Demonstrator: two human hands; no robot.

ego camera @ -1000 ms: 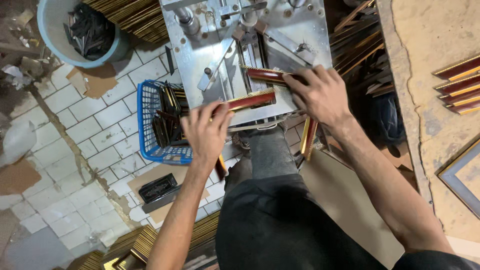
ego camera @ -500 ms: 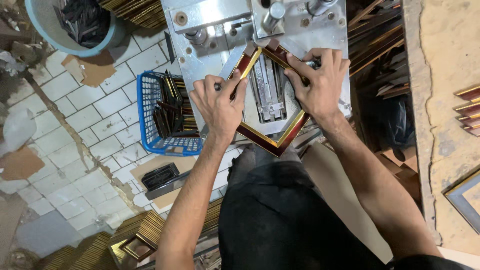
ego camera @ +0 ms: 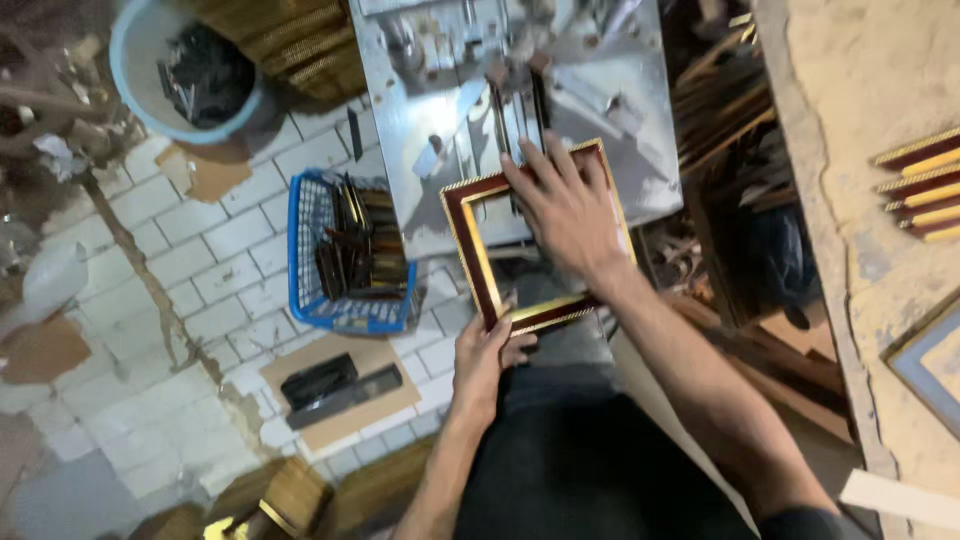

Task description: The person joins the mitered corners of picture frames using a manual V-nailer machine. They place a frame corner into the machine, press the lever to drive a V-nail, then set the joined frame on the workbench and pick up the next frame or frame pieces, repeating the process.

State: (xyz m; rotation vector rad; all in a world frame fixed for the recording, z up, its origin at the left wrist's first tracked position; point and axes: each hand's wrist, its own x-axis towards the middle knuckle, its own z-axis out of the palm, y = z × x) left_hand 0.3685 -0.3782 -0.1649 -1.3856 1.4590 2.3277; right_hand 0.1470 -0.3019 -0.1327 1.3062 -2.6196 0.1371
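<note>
The left hand point(ego camera: 487, 352) pinches the picture frame's point(ego camera: 464, 238) near corner, overhanging the metal counter point(ego camera: 420, 90) edge; the right hand point(ego camera: 565, 205) presses flat, fingers spread, blue basket point(ego camera: 303, 250) just beside.

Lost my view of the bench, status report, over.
Left hand grips frame at near corner. Right hand flat on its far side, over metal machine table. Nothing in the way.

frame point(ego camera: 470, 235) on machine table point(ego camera: 420, 130), basket point(ego camera: 345, 260) left
</note>
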